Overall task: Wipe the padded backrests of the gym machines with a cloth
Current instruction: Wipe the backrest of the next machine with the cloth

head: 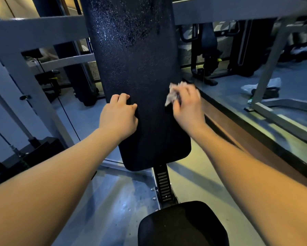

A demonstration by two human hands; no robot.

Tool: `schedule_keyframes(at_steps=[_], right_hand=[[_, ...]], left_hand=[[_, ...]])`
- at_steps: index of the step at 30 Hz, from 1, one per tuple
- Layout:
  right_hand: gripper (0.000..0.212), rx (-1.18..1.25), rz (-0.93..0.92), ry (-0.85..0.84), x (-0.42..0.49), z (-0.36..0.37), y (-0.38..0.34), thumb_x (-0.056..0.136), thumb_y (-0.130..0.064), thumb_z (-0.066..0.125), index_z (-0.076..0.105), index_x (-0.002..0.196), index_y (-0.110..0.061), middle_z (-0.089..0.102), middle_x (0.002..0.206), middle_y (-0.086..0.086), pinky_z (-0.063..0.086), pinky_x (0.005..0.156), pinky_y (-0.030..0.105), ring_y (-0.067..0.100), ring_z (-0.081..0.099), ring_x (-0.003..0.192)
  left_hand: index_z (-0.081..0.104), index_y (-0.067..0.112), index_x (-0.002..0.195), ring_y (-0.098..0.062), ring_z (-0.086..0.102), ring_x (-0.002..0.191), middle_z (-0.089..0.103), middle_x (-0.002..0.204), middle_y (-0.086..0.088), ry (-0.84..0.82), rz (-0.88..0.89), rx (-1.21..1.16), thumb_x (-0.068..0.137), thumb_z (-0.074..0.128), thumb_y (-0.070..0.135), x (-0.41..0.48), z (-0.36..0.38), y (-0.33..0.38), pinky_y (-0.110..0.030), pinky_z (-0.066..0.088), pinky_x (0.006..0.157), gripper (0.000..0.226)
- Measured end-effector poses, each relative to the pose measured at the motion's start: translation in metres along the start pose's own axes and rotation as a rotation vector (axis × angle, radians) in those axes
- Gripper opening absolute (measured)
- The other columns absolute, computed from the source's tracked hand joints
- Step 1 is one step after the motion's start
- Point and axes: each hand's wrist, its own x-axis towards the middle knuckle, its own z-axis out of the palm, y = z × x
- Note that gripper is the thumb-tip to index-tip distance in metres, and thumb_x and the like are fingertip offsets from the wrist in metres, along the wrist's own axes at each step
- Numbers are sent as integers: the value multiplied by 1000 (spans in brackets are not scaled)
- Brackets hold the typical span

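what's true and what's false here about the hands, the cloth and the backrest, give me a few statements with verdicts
1. The right hand holds a cloth. True.
2. The left hand holds a bottle. False: it rests on the backrest with its fingers curled and holds nothing.
3. The cloth is at the backrest's left edge. False: it is at the right edge.
4. The seat below the backrest is black. True.
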Motion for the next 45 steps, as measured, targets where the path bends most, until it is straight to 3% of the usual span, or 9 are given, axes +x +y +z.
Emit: schedule_keyframes(at_steps=[5,11,18,22,26,30,35,40,45], right_hand=[[41,155,167,84,112,-1,-13,92,-2,48,64,129,-14,56,126,9,40,102,24,22,55,115],[40,228,204,133,58,20,6,88,1,47,67,120,-12,56,130,7,39,108,25,20,54,124],[29,342,504,98,76,14,9,94,-13,44,65,114,-21,68,109,-3,48,85,25,17,62,104],[37,462,555,5,88,12,17,96,-17,45,70,124,-21,71,113,-11,49,96,23,6,63,108],[26,730,670,-89,95,11,28,99,-33,49,69,86,-23,56,70,-17,41,77,32,3,51,70],[37,621,730,-220,87,8,36,102,-30,40,72,121,-29,73,110,-14,54,94,30,4,66,106],[35,650,858,-222,162,2,15,91,-13,43,76,79,-15,74,80,4,62,79,48,15,67,80],[33,602,681,-170,212,-9,5,102,-17,43,76,101,-18,74,98,-6,57,83,26,8,68,91],[34,502,1063,-440,126,-13,16,99,-19,44,77,91,-14,73,83,-1,54,72,30,15,66,76]], left_hand=[[56,12,140,-41,25,143,37,152,-15,257,82,-101,89,65,28,29,-4,-12,-52,41,109,53],[-2,34,161,-41,-9,152,-8,168,-10,-11,51,104,84,63,71,45,7,-9,-54,13,124,107],[19,25,156,-34,12,150,12,164,-8,212,188,99,74,73,68,66,-8,26,-50,14,124,107],[-5,29,161,-31,-6,155,-9,168,-6,92,221,86,83,70,61,89,-6,43,-51,4,126,113],[-10,27,161,-33,-7,154,-10,168,-8,94,220,104,87,66,59,86,1,43,-53,5,125,110],[-11,26,160,-34,-7,154,-10,168,-9,5,244,101,90,61,59,90,-13,44,-54,6,124,106],[-10,26,160,-35,-10,154,-12,168,-8,-109,195,34,94,60,51,90,-28,52,-56,1,123,100],[-17,27,159,-33,-17,153,-20,166,-5,-285,209,14,92,63,42,96,-52,50,-55,-3,124,105],[-10,30,160,-31,-15,154,-21,167,-3,-471,277,-8,93,57,49,108,-88,41,-52,3,125,97]])
